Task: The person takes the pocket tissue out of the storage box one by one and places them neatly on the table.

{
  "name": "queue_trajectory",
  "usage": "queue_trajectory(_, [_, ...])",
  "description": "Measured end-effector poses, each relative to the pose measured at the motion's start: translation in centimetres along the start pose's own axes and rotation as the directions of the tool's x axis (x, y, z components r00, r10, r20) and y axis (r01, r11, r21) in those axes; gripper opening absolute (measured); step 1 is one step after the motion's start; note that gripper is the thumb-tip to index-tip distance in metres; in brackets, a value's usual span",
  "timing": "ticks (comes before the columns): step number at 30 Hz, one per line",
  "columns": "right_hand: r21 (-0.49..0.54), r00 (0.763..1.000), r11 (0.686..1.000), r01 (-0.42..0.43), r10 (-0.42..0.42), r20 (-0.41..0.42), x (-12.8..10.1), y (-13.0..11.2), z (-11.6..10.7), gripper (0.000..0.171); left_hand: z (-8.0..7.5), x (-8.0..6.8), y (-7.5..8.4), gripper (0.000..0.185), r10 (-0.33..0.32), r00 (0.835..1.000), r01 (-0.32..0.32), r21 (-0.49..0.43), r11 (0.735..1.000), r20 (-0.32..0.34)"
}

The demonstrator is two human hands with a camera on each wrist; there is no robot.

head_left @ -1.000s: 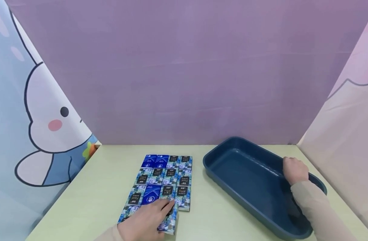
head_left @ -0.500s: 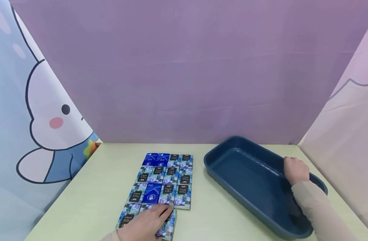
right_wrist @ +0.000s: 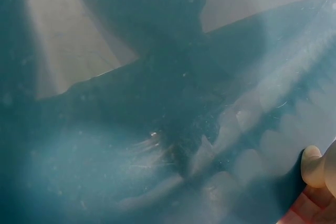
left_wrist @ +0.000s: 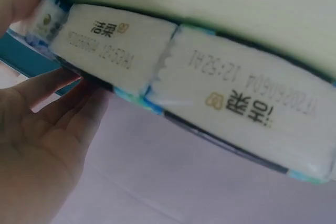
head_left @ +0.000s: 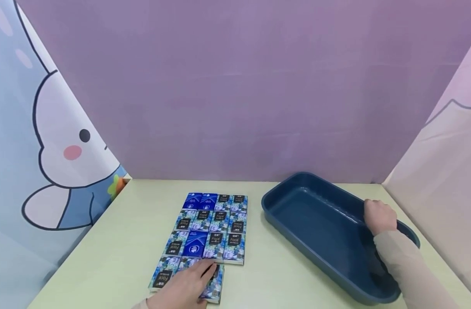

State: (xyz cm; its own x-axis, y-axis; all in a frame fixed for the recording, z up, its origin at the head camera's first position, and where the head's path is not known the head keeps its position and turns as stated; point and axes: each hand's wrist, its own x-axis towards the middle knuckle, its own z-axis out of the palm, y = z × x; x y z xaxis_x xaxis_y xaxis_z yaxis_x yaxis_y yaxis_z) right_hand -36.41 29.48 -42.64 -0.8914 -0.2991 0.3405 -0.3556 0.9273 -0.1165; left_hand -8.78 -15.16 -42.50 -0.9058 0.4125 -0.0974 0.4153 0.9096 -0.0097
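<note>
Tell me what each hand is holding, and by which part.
The right hand grips the blue tray by its far-right rim. The left hand rests on the nearest tissue packs; a real grip cannot be told.
</note>
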Motion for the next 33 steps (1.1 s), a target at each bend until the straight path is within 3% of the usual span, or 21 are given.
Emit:
queue_trajectory(10, [0.000, 1.000, 1.000, -0.002, 0.002, -0.003, -0.34, 0.22, 0.00, 0.015, 0.10, -0.48, 0.16, 0.058, -0.032, 0.999, 0.032, 0.004, 0.999, -0.024])
queue_trajectory(19, [-0.005, 1.000, 1.000, -0.006, 0.006, -0.018, -0.37, 0.03, -0.40, 0.014, 0.29, -0.71, 0.33, 0.053, -0.046, 0.996, 0.045, -0.010, 0.999, -0.083])
queue_trajectory(33, [0.016, 0.999, 1.000, 0.001, -0.002, 0.032, -0.15, -0.30, -0.59, 0.011, 0.65, -0.70, 0.34, 0.052, -0.063, 0.991, 0.065, 0.014, 0.998, -0.119])
